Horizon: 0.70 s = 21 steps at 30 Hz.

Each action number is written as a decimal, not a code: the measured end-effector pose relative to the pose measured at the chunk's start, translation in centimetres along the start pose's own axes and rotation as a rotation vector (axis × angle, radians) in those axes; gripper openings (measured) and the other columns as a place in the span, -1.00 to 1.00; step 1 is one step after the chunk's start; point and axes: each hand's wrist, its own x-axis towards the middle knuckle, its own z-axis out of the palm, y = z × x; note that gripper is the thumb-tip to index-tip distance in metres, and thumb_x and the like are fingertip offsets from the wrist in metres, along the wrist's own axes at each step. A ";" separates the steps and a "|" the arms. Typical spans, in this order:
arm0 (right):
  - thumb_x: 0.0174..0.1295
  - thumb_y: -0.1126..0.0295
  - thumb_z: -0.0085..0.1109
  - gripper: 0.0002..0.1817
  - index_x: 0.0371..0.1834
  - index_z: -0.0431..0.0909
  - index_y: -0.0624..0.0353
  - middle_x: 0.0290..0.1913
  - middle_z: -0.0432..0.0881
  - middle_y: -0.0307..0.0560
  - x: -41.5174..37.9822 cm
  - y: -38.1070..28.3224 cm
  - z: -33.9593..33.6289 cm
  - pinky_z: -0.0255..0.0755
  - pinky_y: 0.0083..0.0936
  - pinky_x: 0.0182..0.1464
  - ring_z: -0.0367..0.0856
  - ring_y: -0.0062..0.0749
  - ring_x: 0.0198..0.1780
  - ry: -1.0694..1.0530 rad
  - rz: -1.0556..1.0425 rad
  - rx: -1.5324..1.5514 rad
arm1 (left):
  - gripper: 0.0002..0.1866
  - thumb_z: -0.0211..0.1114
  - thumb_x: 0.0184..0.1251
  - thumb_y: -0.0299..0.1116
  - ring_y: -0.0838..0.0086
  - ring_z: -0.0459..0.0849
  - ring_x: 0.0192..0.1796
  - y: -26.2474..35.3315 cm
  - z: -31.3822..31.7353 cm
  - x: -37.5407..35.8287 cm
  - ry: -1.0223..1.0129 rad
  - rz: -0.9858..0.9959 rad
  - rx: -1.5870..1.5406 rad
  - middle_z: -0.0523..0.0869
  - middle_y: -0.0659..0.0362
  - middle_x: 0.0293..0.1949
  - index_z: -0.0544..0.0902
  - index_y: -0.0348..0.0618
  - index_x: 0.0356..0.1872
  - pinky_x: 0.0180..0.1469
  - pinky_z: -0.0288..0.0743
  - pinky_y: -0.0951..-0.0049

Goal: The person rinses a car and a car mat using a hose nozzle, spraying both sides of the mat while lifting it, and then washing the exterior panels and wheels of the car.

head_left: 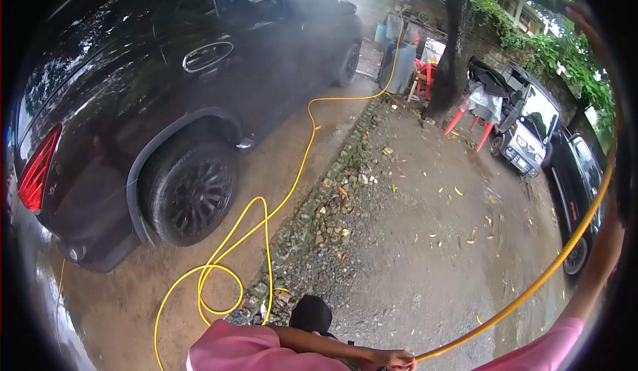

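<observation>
While my left hand [395, 360] clasps the yellow hose [531, 290], which curves right and up from that grip toward my right hand [585, 26], whose hold I can't tell, I'd call this spraying the dark car [272, 85] ahead-left, next move likely needing hose slack.

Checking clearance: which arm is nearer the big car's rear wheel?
Left. The left arm is low, right of the rear wheel; the right arm, at the view's right edge, is farther.
</observation>
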 end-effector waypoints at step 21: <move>0.21 0.02 0.03 -0.64 -0.65 0.56 -0.07 -0.66 0.54 -0.40 21.5 14.7 29.9 0.07 -0.86 -0.57 0.12 -0.85 -0.69 -0.079 -0.056 -0.079 | -0.81 0.06 0.31 -0.26 0.66 0.39 -0.41 23.5 -33.4 8.7 -0.063 0.002 0.197 0.49 0.32 -0.44 0.49 -0.17 -0.31 -0.40 0.30 0.62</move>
